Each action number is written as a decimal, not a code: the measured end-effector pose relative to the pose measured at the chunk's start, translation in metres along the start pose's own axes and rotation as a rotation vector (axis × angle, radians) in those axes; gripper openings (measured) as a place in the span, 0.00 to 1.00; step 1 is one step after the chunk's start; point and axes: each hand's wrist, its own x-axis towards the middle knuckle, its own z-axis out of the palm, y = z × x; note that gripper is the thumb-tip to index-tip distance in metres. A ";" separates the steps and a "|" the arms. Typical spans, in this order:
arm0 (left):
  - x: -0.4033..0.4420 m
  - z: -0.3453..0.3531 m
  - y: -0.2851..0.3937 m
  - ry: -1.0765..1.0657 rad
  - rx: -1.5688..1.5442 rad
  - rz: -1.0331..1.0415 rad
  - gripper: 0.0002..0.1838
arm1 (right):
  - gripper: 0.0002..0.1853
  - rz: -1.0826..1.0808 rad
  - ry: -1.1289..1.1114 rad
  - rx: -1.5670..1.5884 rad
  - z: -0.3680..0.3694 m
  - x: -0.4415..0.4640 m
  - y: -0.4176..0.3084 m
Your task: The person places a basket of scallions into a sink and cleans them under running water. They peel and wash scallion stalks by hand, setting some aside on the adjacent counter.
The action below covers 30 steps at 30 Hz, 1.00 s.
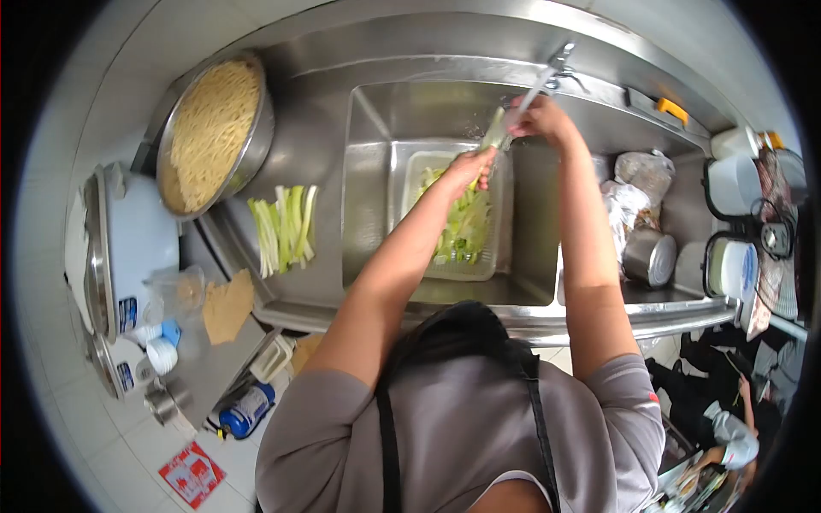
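My left hand (470, 168) is closed around a pale green stalk (493, 132), which looks like celery, and tilts it up under the running water. Close to the stalk's upper end is my right hand (540, 120), with its fingers curled in beside the tap's stream; what they hold, if anything, is unclear. Water runs from the tap (560, 58) at the back of the sink (368, 162). Below my left hand, a white plastic basket (469, 272) in the basin holds wet green leaves and pieces (466, 224). Several trimmed stalks (284, 229) lie on the steel counter to the left.
A large metal bowl of pale strips (215, 132) stands at the back left. Plastic bags (637, 192) and a metal pot (650, 256) sit right of the basin. A yellow-handled tool (671, 111) lies on the back ledge. Another person (731, 436) works at lower right.
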 end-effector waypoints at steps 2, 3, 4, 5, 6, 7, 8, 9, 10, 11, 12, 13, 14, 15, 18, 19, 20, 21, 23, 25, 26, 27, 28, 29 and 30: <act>-0.020 -0.010 0.004 0.026 0.268 -0.061 0.22 | 0.15 0.006 -0.039 -0.082 0.000 -0.002 0.009; -0.025 -0.018 0.004 0.062 0.558 -0.115 0.24 | 0.15 0.055 -0.057 -0.126 0.006 -0.008 0.009; -0.045 -0.020 0.017 0.128 0.827 -0.128 0.25 | 0.14 0.050 -0.090 -0.137 0.009 -0.004 0.021; -0.067 -0.020 0.027 0.190 1.098 -0.148 0.26 | 0.10 0.040 -0.094 -0.221 0.012 -0.001 0.035; -0.081 -0.029 0.021 0.315 1.156 -0.022 0.26 | 0.09 0.088 -0.225 -0.374 0.003 0.018 0.063; -0.095 -0.038 0.014 0.433 1.212 0.105 0.26 | 0.08 0.064 -0.167 -0.561 0.012 0.012 0.070; -0.109 -0.048 0.008 0.546 1.268 0.235 0.26 | 0.08 0.087 -0.150 -0.548 0.022 0.006 0.079; -0.133 -0.051 0.018 0.582 1.175 0.172 0.26 | 0.08 0.115 -0.128 -0.534 0.029 0.005 0.092; -0.158 -0.055 0.028 0.613 1.079 0.111 0.25 | 0.08 0.153 -0.115 -0.448 0.037 0.006 0.100; -0.174 -0.066 0.024 0.729 1.055 0.139 0.25 | 0.08 0.194 -0.099 -0.363 0.045 0.004 0.108; -0.187 -0.078 0.020 0.841 1.030 0.168 0.25 | 0.07 0.237 -0.077 -0.278 0.050 0.002 0.119; -0.196 -0.098 0.010 0.986 1.220 0.176 0.26 | 0.07 0.186 -0.145 -0.265 0.051 0.016 0.142; -0.209 -0.106 0.012 1.039 1.227 0.091 0.28 | 0.08 0.140 -0.204 -0.251 0.046 0.031 0.163; -0.213 -0.124 0.002 1.159 1.323 0.075 0.27 | 0.05 0.156 -0.044 -0.279 0.058 0.030 0.162; -0.225 -0.164 -0.010 1.231 1.432 -0.073 0.29 | 0.06 0.243 0.042 0.274 0.080 0.025 0.157; -0.227 -0.175 -0.010 1.257 1.496 -0.070 0.28 | 0.08 0.282 0.003 0.342 0.083 0.030 0.160; -0.230 -0.184 -0.012 1.286 1.559 -0.070 0.28 | 0.09 0.290 -0.008 0.372 0.088 0.033 0.165; -0.232 -0.188 -0.014 1.316 1.620 -0.074 0.28 | 0.09 0.299 -0.024 0.401 0.093 0.034 0.172; -0.232 -0.191 -0.011 1.345 1.549 -0.093 0.25 | 0.09 0.340 0.073 0.471 0.107 0.034 0.187; -0.231 -0.189 -0.007 1.379 1.501 -0.016 0.22 | 0.10 0.420 0.106 0.458 0.126 0.038 0.218; -0.228 -0.184 -0.006 1.397 1.488 0.074 0.21 | 0.10 0.477 0.091 0.410 0.136 0.041 0.235; -0.227 -0.179 -0.006 1.410 1.474 0.162 0.20 | 0.13 0.447 -0.019 0.250 0.147 0.031 0.241; -0.224 -0.175 -0.004 1.310 1.497 0.263 0.18 | 0.14 0.519 -0.051 0.351 0.164 0.022 0.250; -0.221 -0.170 -0.001 1.207 1.517 0.361 0.16 | 0.13 0.554 -0.119 0.305 0.182 0.019 0.271; -0.220 -0.169 0.000 1.102 1.531 0.456 0.15 | 0.13 0.468 -0.313 0.067 0.197 0.022 0.307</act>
